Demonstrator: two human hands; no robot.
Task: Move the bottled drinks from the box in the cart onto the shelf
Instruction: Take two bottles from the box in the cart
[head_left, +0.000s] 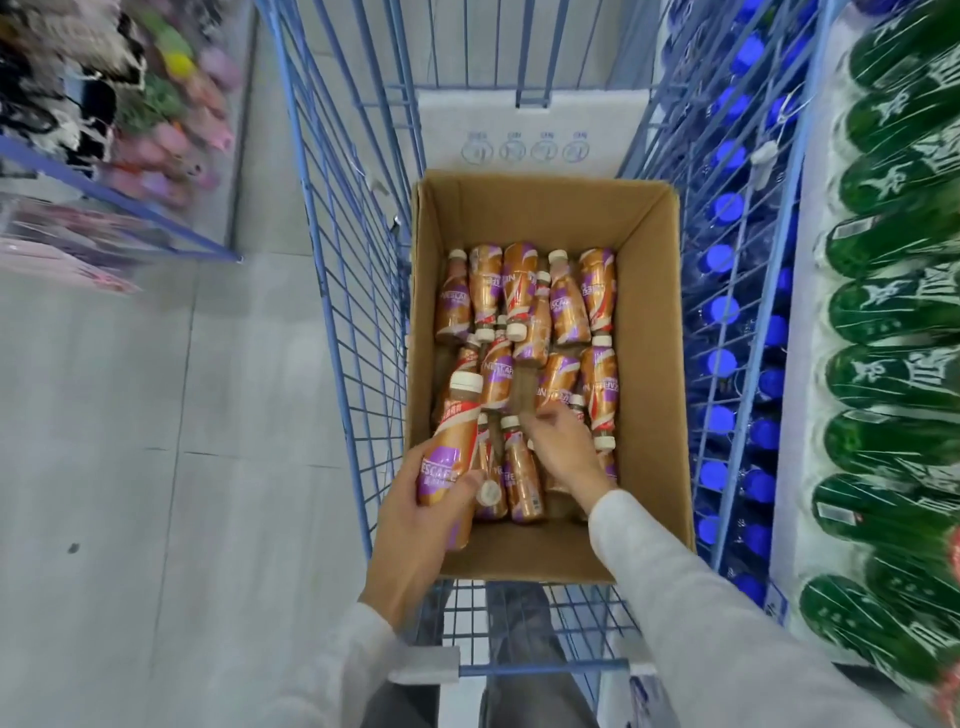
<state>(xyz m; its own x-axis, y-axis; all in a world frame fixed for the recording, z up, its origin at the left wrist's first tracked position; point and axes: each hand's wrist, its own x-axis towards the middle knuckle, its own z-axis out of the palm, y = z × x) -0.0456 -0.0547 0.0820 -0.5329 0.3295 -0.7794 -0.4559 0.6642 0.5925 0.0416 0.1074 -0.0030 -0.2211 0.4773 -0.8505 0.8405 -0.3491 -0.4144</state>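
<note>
An open cardboard box (649, 332) sits inside a blue wire cart (348, 291). Several brown-and-purple coffee bottles (524, 306) with white caps lie loose in it. My left hand (415, 525) grips one of these bottles (452, 447) by its body, raised above the box's near left corner with its cap pointing away from me. My right hand (561, 447) reaches down into the box, fingers spread over the lying bottles, touching one near the middle. Whether it grips that bottle is unclear.
To the right of the cart stands shelving with blue-capped bottles (722, 312) and green bottles (893, 374). A white carton (530, 130) stands behind the box in the cart. Grey floor (156, 415) lies to the left, with blurred goods (130, 130) at far left.
</note>
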